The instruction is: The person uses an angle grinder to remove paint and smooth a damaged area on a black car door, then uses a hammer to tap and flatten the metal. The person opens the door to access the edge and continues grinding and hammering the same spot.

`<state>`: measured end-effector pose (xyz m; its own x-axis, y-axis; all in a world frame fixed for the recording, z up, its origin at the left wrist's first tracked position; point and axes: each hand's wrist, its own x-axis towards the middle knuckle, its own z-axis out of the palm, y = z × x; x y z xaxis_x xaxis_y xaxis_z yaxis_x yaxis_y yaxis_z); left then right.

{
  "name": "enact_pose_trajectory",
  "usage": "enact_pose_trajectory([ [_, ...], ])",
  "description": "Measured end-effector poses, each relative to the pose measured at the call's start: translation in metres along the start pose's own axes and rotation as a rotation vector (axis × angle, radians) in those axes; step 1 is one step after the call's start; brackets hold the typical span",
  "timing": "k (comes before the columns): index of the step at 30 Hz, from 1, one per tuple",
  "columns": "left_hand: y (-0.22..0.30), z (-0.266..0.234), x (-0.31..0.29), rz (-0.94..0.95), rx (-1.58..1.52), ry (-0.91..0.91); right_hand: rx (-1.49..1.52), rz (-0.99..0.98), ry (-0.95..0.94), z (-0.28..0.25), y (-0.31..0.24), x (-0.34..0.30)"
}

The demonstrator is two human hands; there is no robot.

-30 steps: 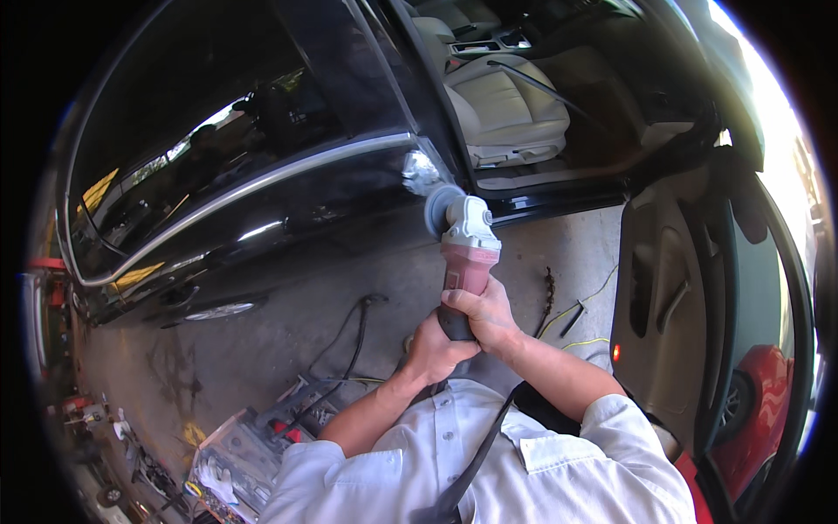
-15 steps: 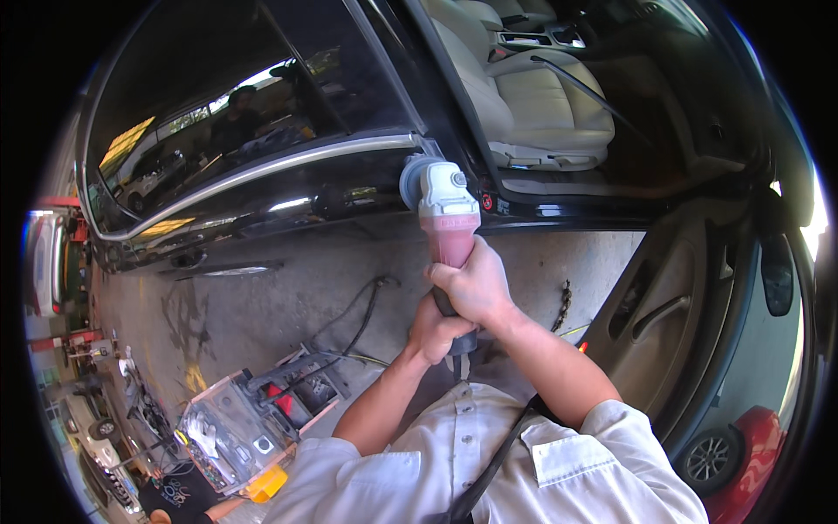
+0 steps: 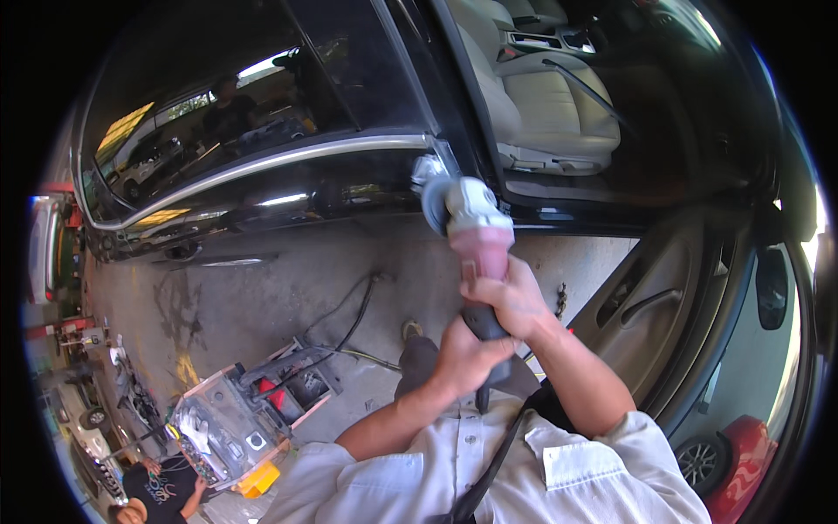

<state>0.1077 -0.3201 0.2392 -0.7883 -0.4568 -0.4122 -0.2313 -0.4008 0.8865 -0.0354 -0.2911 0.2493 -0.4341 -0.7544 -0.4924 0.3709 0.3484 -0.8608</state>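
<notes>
Both my hands are wrapped round an angle grinder point(image 3: 484, 249) with a whitish head, a pinkish-red body and a black rear part. My right hand point(image 3: 517, 299) grips the body from the right. Nearer to me, my left hand point(image 3: 470, 356) closes round the black rear end. The grinder's round disc point(image 3: 435, 208) is at the left of its head, beside the black car door point(image 3: 340, 190). Just beyond the disc, a bare shiny metal patch point(image 3: 428, 171) shows at the door's upper corner, below the end of the chrome trim point(image 3: 279, 166). I cannot tell whether the disc touches the door.
To the right, the front door point(image 3: 642, 314) stands open beside a beige seat point(image 3: 559, 109). A tool cart point(image 3: 231, 428) is at the lower left, with a hose point(image 3: 362, 310) on the floor near it. Another person point(image 3: 161, 491) is beside the cart.
The grinder and both hands have moved toward me and slightly right, away from the door corner. The bare metal patch now shows. My leg and the other person are more in view.
</notes>
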Motion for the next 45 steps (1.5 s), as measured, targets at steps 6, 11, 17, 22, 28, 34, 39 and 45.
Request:
enact_pose_trajectory([
  [6, -0.007, 0.016, -0.016, 0.009, -0.026, -0.081, 0.201, 0.084, -0.071, -0.022, 0.013, -0.021],
  [11, 0.002, 0.018, -0.002, 0.056, -0.049, -0.105, 0.205, 0.103, -0.101, -0.029, 0.001, -0.005],
  [17, 0.018, 0.021, 0.009, 0.058, -0.135, -0.108, 0.317, 0.115, -0.143, -0.034, -0.016, 0.01],
  [22, 0.031, 0.027, 0.004, 0.003, -0.174, -0.115, 0.423, 0.215, -0.131, -0.036, -0.014, 0.011],
  [28, 0.055, 0.024, 0.006, -0.007, -0.129, -0.126, 0.52, 0.189, -0.21, -0.034, -0.024, 0.02],
  [34, 0.071, 0.028, 0.002, -0.108, -0.145, -0.145, 0.586, 0.247, -0.217, -0.034, -0.035, 0.011],
  [39, 0.088, 0.026, 0.005, -0.101, -0.104, -0.154, 0.596, 0.27, -0.272, -0.031, -0.051, 0.015],
  [45, 0.087, 0.025, 0.003, -0.204, -0.122, -0.164, 0.538, 0.294, -0.23, -0.031, -0.052, 0.012],
])
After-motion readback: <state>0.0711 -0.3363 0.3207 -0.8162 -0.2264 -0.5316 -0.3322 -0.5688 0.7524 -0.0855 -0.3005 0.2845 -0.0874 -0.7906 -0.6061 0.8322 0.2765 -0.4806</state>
